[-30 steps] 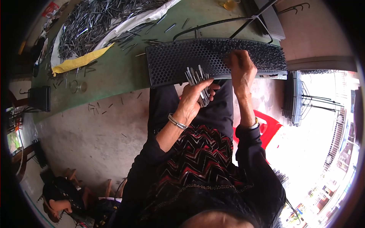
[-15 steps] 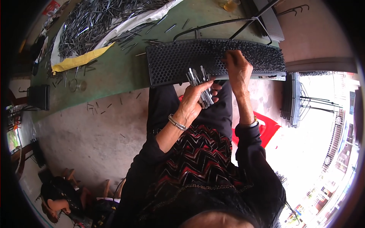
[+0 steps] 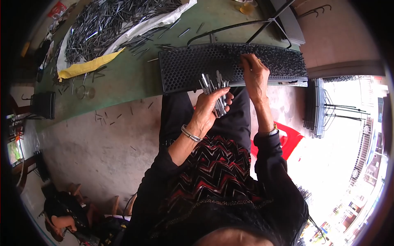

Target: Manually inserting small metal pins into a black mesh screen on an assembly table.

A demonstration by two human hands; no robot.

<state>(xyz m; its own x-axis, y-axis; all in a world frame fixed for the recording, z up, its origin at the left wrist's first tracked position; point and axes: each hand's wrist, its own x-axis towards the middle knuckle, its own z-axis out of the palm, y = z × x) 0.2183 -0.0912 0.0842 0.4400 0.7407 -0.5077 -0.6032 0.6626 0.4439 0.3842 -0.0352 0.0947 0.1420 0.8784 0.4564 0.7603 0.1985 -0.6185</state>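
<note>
Perforated panel (image 3: 180,71), one in use, is set along the bench's (image 3: 127,86) front edge, long axis parallel to it. Its surface is reached by the nearer right hand (image 3: 257,78), fingertips pressed together; whether anything is pinched cannot be told. Metal strips (image 3: 210,84), too many to count, are gripped in the left hand (image 3: 205,105), tips toward the panel. Farther left, one pile (image 3: 123,20) is seen.

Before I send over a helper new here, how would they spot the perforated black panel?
Find the green table across the top. At its near edge, beneath the right hand, lies a long black panel. Unlike the loose heap of dark strips, it is pierced by a honeycomb of holes.
</note>
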